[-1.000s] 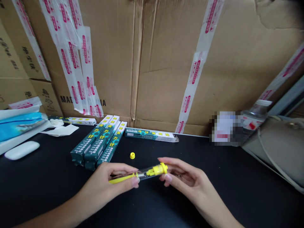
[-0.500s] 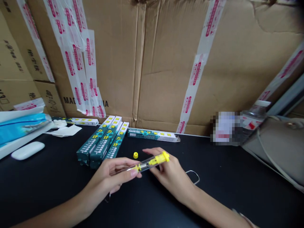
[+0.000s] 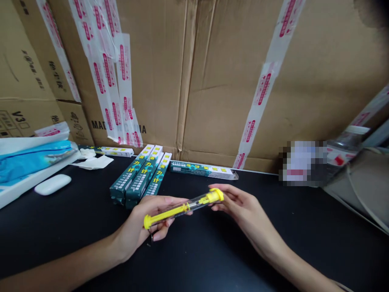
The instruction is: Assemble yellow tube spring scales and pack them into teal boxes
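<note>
A clear tubular spring scale (image 3: 170,213) with yellow inner parts and a yellow cap at each end lies slanted across my hands, its right end higher. My left hand (image 3: 138,221) is closed round the left half of the tube from behind, with fingers showing below it. A bent metal hook (image 3: 151,238) hangs under the left end cap. At the right end, my right hand (image 3: 240,205) has its fingers bent closely about the yellow cap (image 3: 216,195); part of that contact is hidden behind the cap.
Three green-and-white cartons (image 3: 133,174) lie side by side behind my left hand. Another carton (image 3: 203,170) lies along the cardboard wall (image 3: 225,81). A white oval case (image 3: 53,184), crumpled tissue (image 3: 95,162) and a blue packet (image 3: 33,158) are left. A bottle (image 3: 343,150) and beige bag (image 3: 361,190) stand right.
The spring scale has turned flatter, showing its left end cap. My right hand has come round its right end. The small yellow cap and wire loop on the table no longer show. The view shifted slightly.
</note>
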A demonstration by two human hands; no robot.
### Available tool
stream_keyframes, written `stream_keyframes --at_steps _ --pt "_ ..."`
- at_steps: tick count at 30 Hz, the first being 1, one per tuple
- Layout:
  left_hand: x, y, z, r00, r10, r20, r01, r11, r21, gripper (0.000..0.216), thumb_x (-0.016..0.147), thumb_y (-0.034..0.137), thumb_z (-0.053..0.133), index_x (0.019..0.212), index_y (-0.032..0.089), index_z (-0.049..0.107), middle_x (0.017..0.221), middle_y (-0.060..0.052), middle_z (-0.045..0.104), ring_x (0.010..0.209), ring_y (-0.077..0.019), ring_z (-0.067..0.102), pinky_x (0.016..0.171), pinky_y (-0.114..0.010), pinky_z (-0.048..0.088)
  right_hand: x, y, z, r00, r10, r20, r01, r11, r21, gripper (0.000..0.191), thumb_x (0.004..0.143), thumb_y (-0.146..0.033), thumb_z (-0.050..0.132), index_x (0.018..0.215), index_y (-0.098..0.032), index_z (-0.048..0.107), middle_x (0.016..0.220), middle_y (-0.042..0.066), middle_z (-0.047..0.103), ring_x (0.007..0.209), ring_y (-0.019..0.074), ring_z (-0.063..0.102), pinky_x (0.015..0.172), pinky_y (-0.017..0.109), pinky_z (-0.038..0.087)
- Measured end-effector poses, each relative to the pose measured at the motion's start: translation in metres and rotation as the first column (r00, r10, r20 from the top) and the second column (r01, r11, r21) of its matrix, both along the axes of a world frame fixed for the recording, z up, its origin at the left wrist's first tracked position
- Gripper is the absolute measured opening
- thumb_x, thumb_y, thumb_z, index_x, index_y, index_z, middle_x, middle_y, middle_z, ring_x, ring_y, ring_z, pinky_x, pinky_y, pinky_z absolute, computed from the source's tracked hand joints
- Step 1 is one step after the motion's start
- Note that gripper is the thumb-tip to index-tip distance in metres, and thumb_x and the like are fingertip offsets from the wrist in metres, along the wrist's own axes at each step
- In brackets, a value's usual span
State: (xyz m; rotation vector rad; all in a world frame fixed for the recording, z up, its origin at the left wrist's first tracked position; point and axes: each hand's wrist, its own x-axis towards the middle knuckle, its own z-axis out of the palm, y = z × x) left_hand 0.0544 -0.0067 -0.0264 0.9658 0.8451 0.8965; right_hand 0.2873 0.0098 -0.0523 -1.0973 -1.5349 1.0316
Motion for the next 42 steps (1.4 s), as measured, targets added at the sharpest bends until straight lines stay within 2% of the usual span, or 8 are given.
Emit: stream_keyframes --at_steps 4,7,13,19,22,28,32,42 --pt "-0.003 0.0 -0.001 1.0 0.011 0.016 -0.011 0.999 -0.05 0.05 0.073 0.049 0.07 0.1 0.009 0.081 0.083 -0.013 0.074 0.044 -0.005 0.037 0.035 -0.014 0.03 0.007 -0.022 0.012 0.886 -0.129 -0.446 -0.006 0.957 -0.289 0.027 0.087 -0.039 0.073 0.105 -0.019 0.073 0.101 0.007 0.078 0.094 0.0194 0.076 0.09 0.029 0.06" --pt "-0.005 0.001 -0.002 0.999 -0.024 0.023 0.025 0.998 -0.05 0.055 0.075 0.055 0.067 0.102 0.009 0.079 0.069 -0.009 0.069 0.042 -0.0076 0.044 0.032 -0.014 0.032 0.004 -0.029 0.016 0.822 -0.15 -0.55 -0.054 0.94 -0.337 0.027 0.083 -0.038 0.079 0.101 -0.019 0.075 0.1 0.007 0.079 0.095 0.0212 0.076 0.09 0.03 0.061" --pt "-0.007 0.002 0.0 0.992 -0.098 0.074 0.103 0.992 -0.068 0.061 0.077 0.061 0.061 0.104 0.008 0.078 0.094 -0.017 0.075 0.046 -0.0119 0.06 0.027 -0.012 0.033 0.004 -0.033 0.018 0.852 -0.113 -0.511 -0.039 0.96 -0.278 0.027 0.082 -0.041 0.079 0.099 -0.021 0.076 0.099 0.007 0.08 0.093 0.0232 0.076 0.088 0.034 0.062" --pt "-0.007 0.003 0.003 0.986 -0.123 0.109 0.135 0.985 -0.104 0.065 0.073 0.067 0.06 0.092 0.008 0.081 0.081 -0.016 0.077 0.04 -0.0153 0.06 0.023 -0.016 0.029 0.007 -0.035 0.017 0.843 -0.129 -0.523 -0.032 0.957 -0.288 0.025 0.079 -0.037 0.082 0.098 -0.022 0.077 0.094 0.005 0.08 0.087 0.022 0.077 0.085 0.034 0.064" --pt "-0.008 0.001 -0.001 0.994 -0.077 0.075 0.085 0.99 -0.112 0.07 0.074 0.072 0.056 0.09 0.009 0.082 0.059 -0.013 0.071 0.032 -0.0121 0.053 0.025 -0.016 0.021 0.007 -0.036 0.017 0.841 -0.132 -0.525 -0.029 0.958 -0.286 0.025 0.078 -0.034 0.083 0.099 -0.022 0.078 0.095 0.005 0.08 0.086 0.0209 0.077 0.083 0.032 0.064" --pt "-0.003 -0.007 0.0 0.992 0.119 -0.04 -0.121 0.991 -0.054 0.069 0.071 0.074 0.057 0.072 0.01 0.081 0.101 -0.021 0.078 0.031 -0.0074 0.05 0.034 -0.021 0.021 0.004 -0.037 0.018 0.863 -0.104 -0.494 -0.019 0.971 -0.237 0.023 0.077 -0.033 0.084 0.097 -0.022 0.08 0.093 0.005 0.08 0.085 0.0205 0.076 0.082 0.032 0.064" --pt "-0.001 -0.009 0.002 0.99 0.118 -0.079 -0.123 0.99 -0.065 0.065 0.063 0.074 0.065 0.066 0.01 0.08 0.1 -0.02 0.078 0.03 -0.0065 0.046 0.034 -0.022 0.02 0.004 -0.036 0.02 0.872 -0.124 -0.473 0.023 0.977 -0.214 0.026 0.073 -0.037 0.086 0.095 -0.023 0.081 0.087 0.004 0.08 0.083 0.0202 0.075 0.075 0.028 0.065" --pt "-0.003 -0.006 -0.002 0.988 0.121 -0.098 -0.127 0.99 -0.059 0.061 0.072 0.067 0.057 0.07 0.009 0.078 0.106 -0.02 0.077 0.029 -0.0064 0.045 0.035 -0.022 0.018 0.006 -0.036 0.02 0.917 -0.171 -0.361 0.097 0.972 -0.214 0.033 0.07 -0.041 0.087 0.098 -0.024 0.082 0.087 0.004 0.08 0.074 0.018 0.071 0.076 0.029 0.061"
